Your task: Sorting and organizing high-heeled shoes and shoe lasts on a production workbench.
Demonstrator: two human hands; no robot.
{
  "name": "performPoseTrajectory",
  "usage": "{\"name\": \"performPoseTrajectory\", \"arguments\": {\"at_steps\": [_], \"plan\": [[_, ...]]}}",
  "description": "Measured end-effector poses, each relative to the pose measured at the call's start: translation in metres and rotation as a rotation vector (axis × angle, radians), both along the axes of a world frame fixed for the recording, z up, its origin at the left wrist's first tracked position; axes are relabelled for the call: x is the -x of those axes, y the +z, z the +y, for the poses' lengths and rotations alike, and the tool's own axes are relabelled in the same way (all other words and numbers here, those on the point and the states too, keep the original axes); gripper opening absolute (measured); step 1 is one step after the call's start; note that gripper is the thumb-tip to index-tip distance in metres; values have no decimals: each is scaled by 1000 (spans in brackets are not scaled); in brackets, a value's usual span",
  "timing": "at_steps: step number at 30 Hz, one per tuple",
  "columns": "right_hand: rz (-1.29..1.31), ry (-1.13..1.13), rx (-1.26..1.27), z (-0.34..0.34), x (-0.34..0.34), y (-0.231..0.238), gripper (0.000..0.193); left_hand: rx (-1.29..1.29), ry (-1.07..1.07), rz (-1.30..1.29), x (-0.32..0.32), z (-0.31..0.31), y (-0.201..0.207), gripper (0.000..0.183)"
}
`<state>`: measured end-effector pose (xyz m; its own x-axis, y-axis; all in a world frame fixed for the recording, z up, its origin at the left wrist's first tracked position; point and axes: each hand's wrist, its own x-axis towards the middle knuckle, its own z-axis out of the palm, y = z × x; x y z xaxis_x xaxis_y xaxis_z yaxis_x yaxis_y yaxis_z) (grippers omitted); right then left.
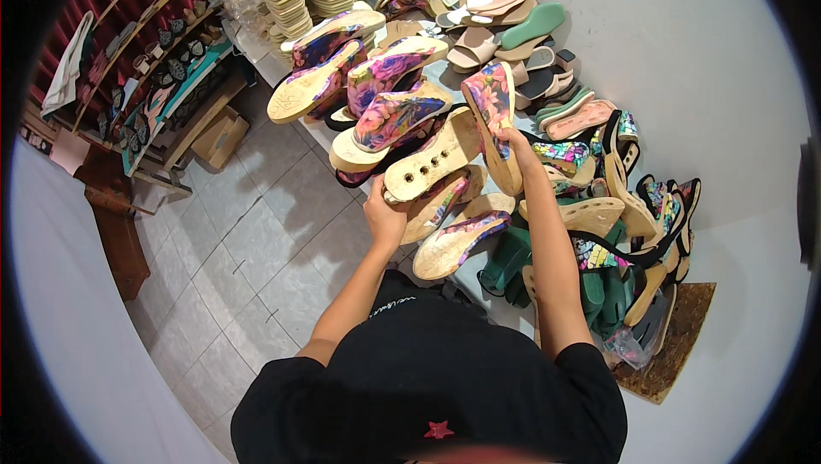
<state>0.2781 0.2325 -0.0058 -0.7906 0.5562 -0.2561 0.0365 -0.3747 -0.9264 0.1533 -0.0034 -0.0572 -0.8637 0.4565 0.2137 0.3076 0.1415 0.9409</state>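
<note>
My left hand grips one end of a pale wooden-soled sandal, whose underside faces up and shows several dark round holes. My right hand is closed round a second sandal, tilted nearly upright, with a blue, pink and orange floral covering and a light sole. The two sandals are close together above the table. Beneath them lie more floral sandals, among them one with a worn wooden sole. Other floral wedge sandals are heaped just beyond my left hand.
Stacks of cream soles stand at the table's far end. Pastel sandals line the wall side. Multicoloured and dark green sandals crowd the right, near a brown board. Shoe shelves and a cardboard box stand across the tiled floor.
</note>
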Motion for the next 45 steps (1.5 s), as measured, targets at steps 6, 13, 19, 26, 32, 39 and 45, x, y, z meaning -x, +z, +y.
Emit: {"name": "performPoseTrajectory", "arguments": {"at_steps": [6, 13, 19, 26, 32, 39, 45], "plan": [[21, -16, 84, 3, 3, -18, 39, 47, 2, -42, 1, 6, -8, 46], [89, -44, 126, 15, 9, -33, 41, 76, 48, -34, 2, 12, -18, 48], [93, -67, 141, 10, 12, -31, 39, 146, 69, 24, 2, 13, -16, 44], [135, -123, -82, 2, 8, -25, 31, 173, 60, -1, 2, 13, -17, 53], [44, -177, -289, -21, -3, 18, 26, 151, 87, 6, 3, 14, -17, 58], [178, -225, -143, -40, -13, 31, 30, 62, 23, -3, 5, 15, -17, 63], [310, -240, 257, -53, -16, 37, 36, 19, -10, 23, 4, 12, -12, 59]]}}
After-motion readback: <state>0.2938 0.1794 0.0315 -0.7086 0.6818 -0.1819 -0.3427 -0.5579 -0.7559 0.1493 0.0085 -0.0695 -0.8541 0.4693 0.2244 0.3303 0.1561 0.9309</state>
